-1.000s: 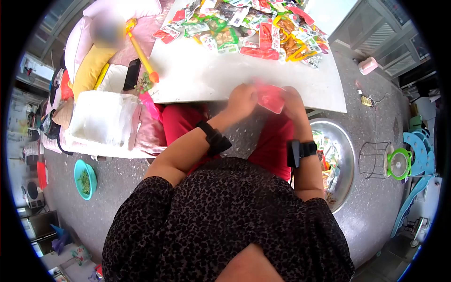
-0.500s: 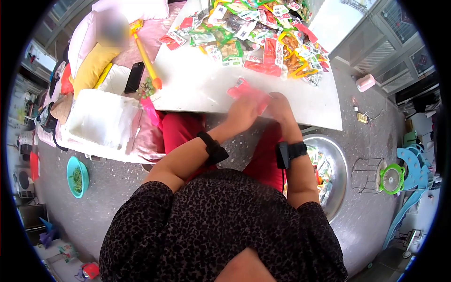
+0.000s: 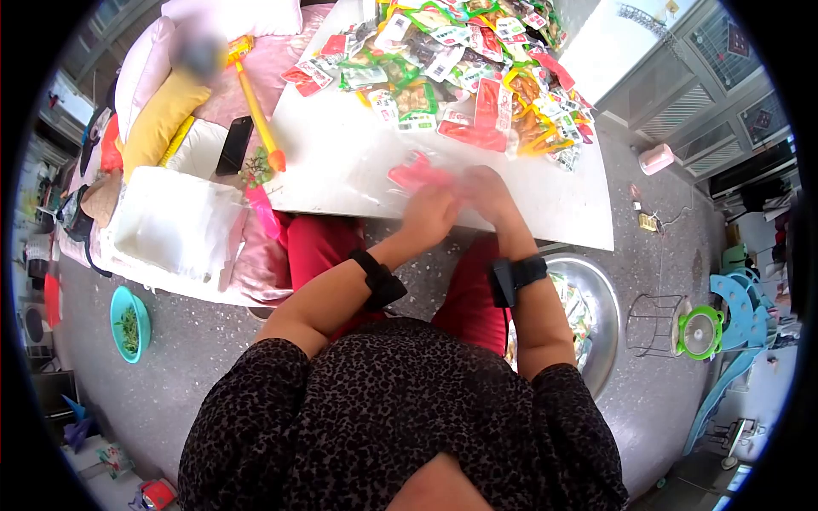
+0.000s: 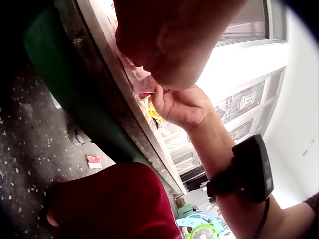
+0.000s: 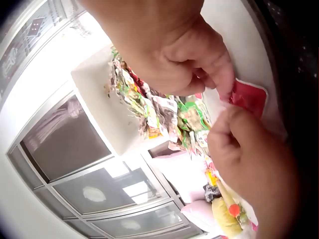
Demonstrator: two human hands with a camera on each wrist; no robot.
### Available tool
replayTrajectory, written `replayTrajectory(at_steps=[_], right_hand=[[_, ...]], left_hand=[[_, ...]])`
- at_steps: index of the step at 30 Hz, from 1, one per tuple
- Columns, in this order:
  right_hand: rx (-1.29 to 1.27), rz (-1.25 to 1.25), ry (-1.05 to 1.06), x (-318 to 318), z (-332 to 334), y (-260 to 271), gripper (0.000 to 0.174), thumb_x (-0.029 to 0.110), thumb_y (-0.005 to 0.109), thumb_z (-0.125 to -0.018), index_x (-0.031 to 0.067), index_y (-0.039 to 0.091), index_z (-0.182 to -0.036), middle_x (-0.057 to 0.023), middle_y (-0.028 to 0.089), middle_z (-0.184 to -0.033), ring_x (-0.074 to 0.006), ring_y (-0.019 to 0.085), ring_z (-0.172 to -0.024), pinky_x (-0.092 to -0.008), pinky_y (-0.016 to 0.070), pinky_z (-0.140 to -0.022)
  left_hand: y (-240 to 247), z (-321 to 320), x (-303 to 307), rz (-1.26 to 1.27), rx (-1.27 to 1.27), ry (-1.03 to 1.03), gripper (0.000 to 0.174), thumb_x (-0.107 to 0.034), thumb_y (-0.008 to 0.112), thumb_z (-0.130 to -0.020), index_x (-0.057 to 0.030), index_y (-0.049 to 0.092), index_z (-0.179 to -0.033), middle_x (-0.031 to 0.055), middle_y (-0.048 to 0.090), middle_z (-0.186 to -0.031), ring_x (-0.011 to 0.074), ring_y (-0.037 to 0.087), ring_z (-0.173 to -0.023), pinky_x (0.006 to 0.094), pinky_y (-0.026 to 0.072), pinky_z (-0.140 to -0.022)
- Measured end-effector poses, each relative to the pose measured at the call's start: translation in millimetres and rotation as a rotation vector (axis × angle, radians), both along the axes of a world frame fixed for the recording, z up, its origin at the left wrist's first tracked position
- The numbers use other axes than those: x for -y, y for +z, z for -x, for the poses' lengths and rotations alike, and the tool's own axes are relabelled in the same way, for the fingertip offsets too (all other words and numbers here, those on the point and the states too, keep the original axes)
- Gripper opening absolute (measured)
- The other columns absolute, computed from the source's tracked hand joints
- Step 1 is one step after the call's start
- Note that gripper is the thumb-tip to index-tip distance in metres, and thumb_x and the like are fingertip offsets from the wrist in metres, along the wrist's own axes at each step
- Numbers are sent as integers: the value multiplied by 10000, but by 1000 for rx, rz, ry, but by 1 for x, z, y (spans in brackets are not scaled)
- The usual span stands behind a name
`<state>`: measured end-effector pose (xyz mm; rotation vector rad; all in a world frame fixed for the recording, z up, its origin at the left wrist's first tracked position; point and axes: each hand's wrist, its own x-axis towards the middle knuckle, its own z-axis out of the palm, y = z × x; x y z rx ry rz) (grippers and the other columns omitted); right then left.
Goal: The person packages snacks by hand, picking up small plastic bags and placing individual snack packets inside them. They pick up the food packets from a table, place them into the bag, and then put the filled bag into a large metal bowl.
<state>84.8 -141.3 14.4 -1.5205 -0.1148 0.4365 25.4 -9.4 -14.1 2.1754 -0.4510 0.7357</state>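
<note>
Holding a flat red plastic snack packet (image 3: 415, 175) between both hands, a person in a dark speckled top faces the near edge of a white rectangular table (image 3: 341, 145). In the head view, the left hand (image 3: 430, 213) and the right hand (image 3: 486, 192) meet just over that edge. The packet sticks out to the left of them, above the tabletop. Blur hides the fingers in this view. A heap of colourful snack packets (image 3: 460, 68) covers the far half of the table, well apart from the hands. A round steel basin (image 3: 609, 289) holding more packets stands on the floor at the person's right.

In the left wrist view, the left hand (image 4: 164, 40) fills the top of the picture, blurred. The right hand (image 4: 182, 107) is curled just beside it at the table edge. A pale red sliver of the packet (image 4: 135, 74) shows between them.

In the right wrist view, the right hand (image 5: 174, 55) pinches the edge of the packet (image 5: 249, 97) between a curled finger and thumb. The left hand (image 5: 249, 159) grips the packet from the other side, its thumb on the near corner. The packet lies close against the white tabletop.
</note>
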Motion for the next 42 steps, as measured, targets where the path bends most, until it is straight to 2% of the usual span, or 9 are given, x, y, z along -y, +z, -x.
replayTrajectory(at_steps=[3,6,8,11,18,26,29,32,42], right_hand=[[-8,-31,-112,-3,-1,6,276,84,536,-674,-8,462,-923,-93,531,-724,-171,563,-633,-262,447,-509],[186,449,-229,15,-41,-2,180,109,525,-680,12,507,-830,-113,539,-674,-202,567,-627,-288,438,-515],[660,822,-385,27,-70,-11,161,119,497,-672,18,522,-796,-171,542,-727,-335,524,-683,-369,427,-618],[984,863,-483,30,-97,-16,175,135,506,-675,41,523,-821,-156,531,-837,-316,509,-802,-381,421,-664],[989,1408,-377,28,-123,-36,174,153,514,-677,84,533,-835,-103,508,-908,-282,484,-874,-400,423,-667],[1034,682,-442,41,-67,16,95,89,482,-742,10,508,-788,-126,546,-744,-257,556,-752,-332,423,-639],[592,313,-499,58,-27,31,98,93,470,-777,0,492,-797,-104,545,-752,-218,574,-770,-287,433,-631],[130,-138,-525,72,18,38,115,101,452,-800,-1,459,-853,-93,539,-782,-204,576,-744,-268,449,-601],[-207,-365,-392,88,99,0,163,108,405,-831,-7,425,-944,-111,563,-806,-188,570,-676,-275,469,-564]], left_hand=[[-4,-4,-2,-1,34,2,58,-97,503,-685,-40,490,-681,131,495,-682,317,474,-667,406,380,-595],[3,0,-5,-25,23,-8,63,-100,503,-677,-39,491,-671,129,496,-677,314,475,-667,407,379,-597],[1,0,-6,-65,-3,0,64,-101,504,-668,-39,492,-660,128,498,-676,311,475,-666,408,379,-599],[-7,-2,-6,-121,-23,42,56,-97,505,-656,-43,497,-648,126,502,-670,307,476,-666,408,381,-604],[0,1,-5,-46,9,37,47,-95,512,-634,-49,501,-641,117,499,-675,299,481,-681,403,388,-599],[6,5,-4,-78,-34,47,66,-103,502,-642,-43,480,-659,135,478,-680,314,478,-692,412,386,-607],[10,10,0,-3,-65,59,77,-115,484,-673,-42,483,-698,138,490,-703,323,481,-708,415,387,-614],[19,15,-4,-59,-319,-27,328,-55,429,-711,-84,497,-1030,129,511,-1011,313,457,-973,387,374,-810],[1,11,3,79,-270,53,79,-116,470,-709,-43,494,-725,140,509,-746,319,488,-750,400,392,-642]])
